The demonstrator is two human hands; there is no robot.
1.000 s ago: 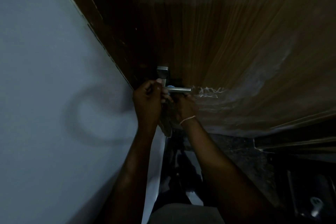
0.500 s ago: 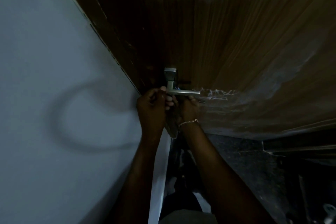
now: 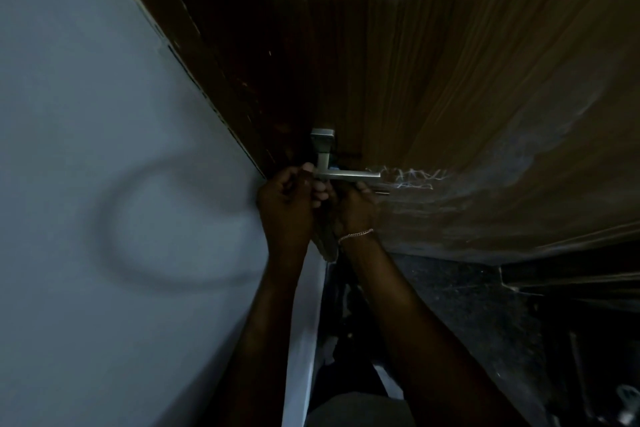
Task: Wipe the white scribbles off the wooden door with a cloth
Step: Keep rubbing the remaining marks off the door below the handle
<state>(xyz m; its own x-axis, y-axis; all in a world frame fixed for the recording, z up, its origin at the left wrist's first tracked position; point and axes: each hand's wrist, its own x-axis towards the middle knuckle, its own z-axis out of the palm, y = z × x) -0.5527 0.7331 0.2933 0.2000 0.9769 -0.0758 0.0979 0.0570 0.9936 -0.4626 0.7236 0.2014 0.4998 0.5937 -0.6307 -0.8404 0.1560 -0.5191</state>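
The wooden door fills the upper right. White scribbles sit just right of its metal lever handle, and a smeared whitish haze spreads further right. My left hand and my right hand, which has a thin bracelet at the wrist, are bunched together directly under the handle. A dark cloth hangs down between them, and both hands appear closed on it. My left thumb touches the handle's left end. The dim light hides the fingers' exact grip.
A pale wall takes up the whole left side and meets the dark door frame. Below the door lies a dark speckled floor, with shadowed clutter at the lower right.
Both hands stay bunched under the handle with the cloth. The view has shifted slightly, so the handle and scribbles sit a little further right and lower.
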